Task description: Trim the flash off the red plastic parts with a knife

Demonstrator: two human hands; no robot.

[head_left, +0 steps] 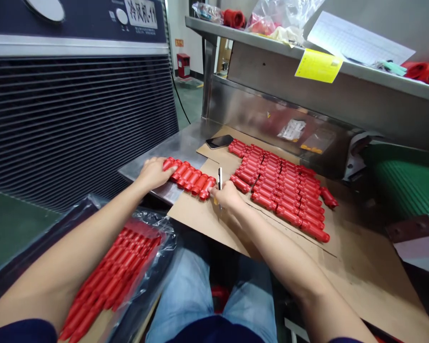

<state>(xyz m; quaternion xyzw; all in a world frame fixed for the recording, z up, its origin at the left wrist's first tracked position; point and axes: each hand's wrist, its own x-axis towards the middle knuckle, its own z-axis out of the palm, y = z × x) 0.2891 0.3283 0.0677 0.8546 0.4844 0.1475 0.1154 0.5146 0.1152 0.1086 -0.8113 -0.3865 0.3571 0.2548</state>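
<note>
A short row of red plastic cylinders lies on the cardboard sheet. My left hand presses against the row's left end, fingers curled over the first piece. At the row's right end my right hand is closed on a small black and white tool that stands upright, and its fingers touch the last cylinder. A much larger block of the same red cylinders, laid in several neat rows, lies just right of my right hand.
A black phone lies at the cardboard's far edge. A plastic bag of red cylinders sits by my left knee. A big louvred cooling machine stands left. A steel shelf holds bags and papers. A green belt runs right.
</note>
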